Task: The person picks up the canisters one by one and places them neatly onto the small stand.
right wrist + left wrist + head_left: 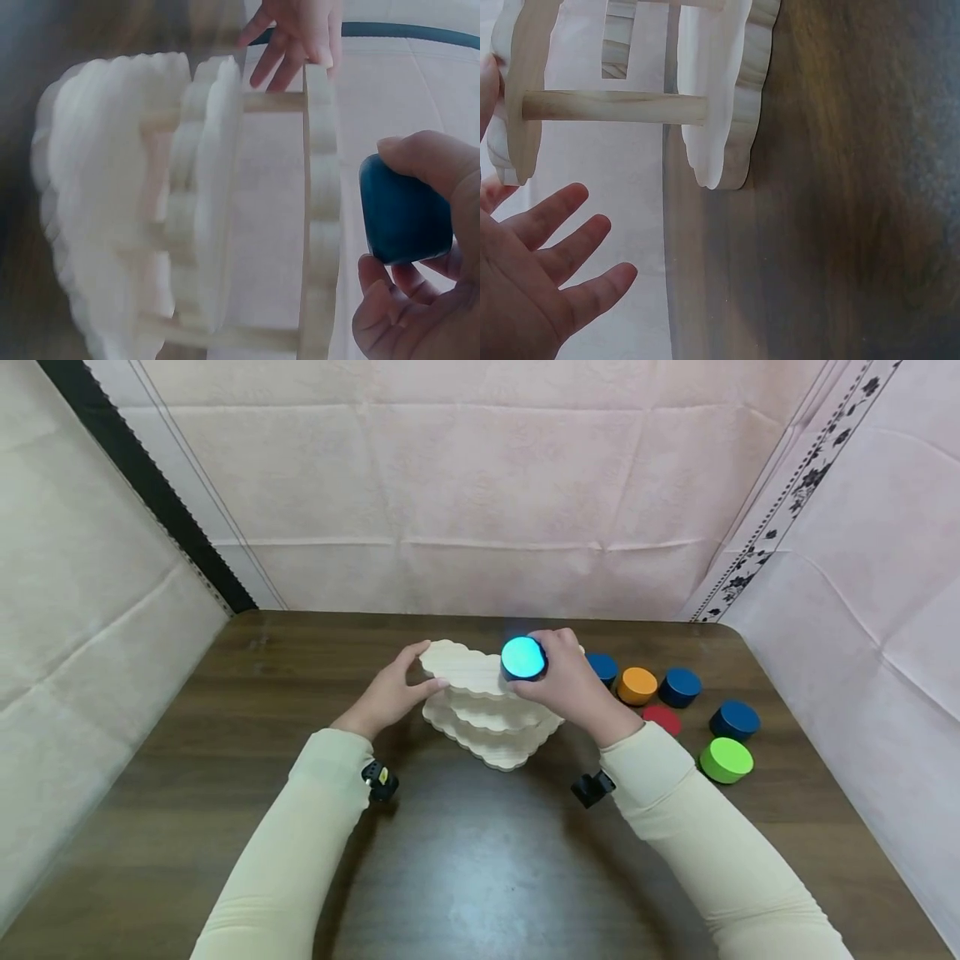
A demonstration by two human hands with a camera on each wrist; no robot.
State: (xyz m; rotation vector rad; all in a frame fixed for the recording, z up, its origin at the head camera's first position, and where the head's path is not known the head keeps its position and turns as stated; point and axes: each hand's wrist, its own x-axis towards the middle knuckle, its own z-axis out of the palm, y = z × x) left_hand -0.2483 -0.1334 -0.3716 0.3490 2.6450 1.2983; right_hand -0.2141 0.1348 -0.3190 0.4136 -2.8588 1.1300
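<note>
A pale wooden stand [491, 745] with scalloped tiers joined by round posts [615, 107] stands upright on the table. My left hand [386, 697] pinches the left edge of the top tier [465, 670] between thumb and forefinger. Its other fingers [604, 292] spread away from the wood in the left wrist view. Above the right part of that tier, my right hand [570, 681] grips a short blue cylinder [405, 214] by its sides. Its top looks bright cyan in the head view. The right wrist view shows a gap between this cylinder and the tier.
Several short cylinders stand to the right: blue ones [680, 687], an orange one [637, 685], a red one [662, 720] partly behind the right sleeve, and a light green one [726, 760]. Pale cloth [487, 485] hangs behind the brown table [465, 877] and at both sides.
</note>
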